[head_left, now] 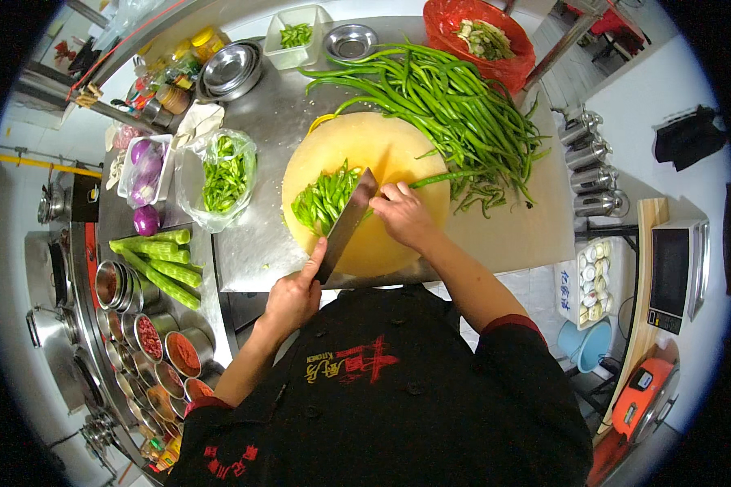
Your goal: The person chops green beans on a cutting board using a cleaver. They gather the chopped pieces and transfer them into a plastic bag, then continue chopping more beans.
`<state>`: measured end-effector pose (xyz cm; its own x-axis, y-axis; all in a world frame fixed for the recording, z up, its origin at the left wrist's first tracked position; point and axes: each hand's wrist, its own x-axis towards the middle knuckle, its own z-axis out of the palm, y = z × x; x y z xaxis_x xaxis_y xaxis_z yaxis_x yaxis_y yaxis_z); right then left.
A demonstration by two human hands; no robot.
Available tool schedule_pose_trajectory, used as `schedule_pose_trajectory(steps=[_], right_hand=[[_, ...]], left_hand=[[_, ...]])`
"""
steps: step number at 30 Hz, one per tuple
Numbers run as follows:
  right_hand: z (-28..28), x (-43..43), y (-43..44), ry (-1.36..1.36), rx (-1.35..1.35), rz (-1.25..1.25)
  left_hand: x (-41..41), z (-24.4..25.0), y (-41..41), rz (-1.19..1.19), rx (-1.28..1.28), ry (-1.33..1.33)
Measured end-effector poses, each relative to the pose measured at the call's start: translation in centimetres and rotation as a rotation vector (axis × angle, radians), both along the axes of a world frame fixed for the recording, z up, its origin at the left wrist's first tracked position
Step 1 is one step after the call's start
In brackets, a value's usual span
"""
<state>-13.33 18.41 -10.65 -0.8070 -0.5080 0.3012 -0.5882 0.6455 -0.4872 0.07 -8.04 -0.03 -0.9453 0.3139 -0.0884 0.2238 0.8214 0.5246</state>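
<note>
My left hand (293,298) grips the handle of a Chinese cleaver (351,217), its forefinger laid along the blade. The blade stands over a round yellowish chopping block (365,259). My right hand (404,214) is beside the blade's far end, its fingers closed on a long green chilli (444,178) that points right. Left of the blade lies a heap of cut green chilli pieces (324,198) on the block. A large pile of whole long green chillies (457,97) spreads behind and to the right, overlapping the block's edge. The blade hides where it meets the chilli.
At left are a clear bag of cut chillies (224,182), purple onions (146,220), peeled green gourds (158,259) and several steel pots (189,353). Along the back stand steel bowls (230,70), a plastic tub (274,52) and a red bag-lined basin (518,70).
</note>
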Motion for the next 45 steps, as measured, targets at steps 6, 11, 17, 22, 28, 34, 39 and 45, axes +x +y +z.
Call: schedule_pose_trajectory(steps=[6,11,17,22,28,34,39,45], right_hand=[[-0.7,0.2,0.5,-0.025,-0.046,-0.001],[-0.7,0.3,0.4,0.017,-0.082,-0.004],[-1.6,-0.6,1.0,0.003,-0.077,-0.012],[-1.4,-0.2,1.1,-0.026,-0.079,0.001],[-1.4,-0.2,1.3,0.021,-0.209,0.029],[-1.3,-0.3,2.0,-0.053,-0.292,-0.014],[0.1,-1.5,3.6,0.042,0.089,-0.164],[-0.2,-0.6,1.0,-0.077,0.109,-0.022]], left_hand=[[-1.2,-0.6,0.6,-0.031,0.048,0.012],[-1.0,-1.7,1.0,0.036,0.047,-0.101],[-2.1,-0.6,1.2,-0.022,0.164,-0.01],[-2.8,-1.2,2.5,0.037,0.095,-0.126],[-2.3,-0.8,2.2,0.06,0.197,-0.142],[-3.8,-2.7,3.0,0.024,0.114,-0.097],[-2.4,-2.6,1.4,0.052,0.082,-0.068],[-1.3,0.3,-0.2,0.008,-0.017,-0.007]])
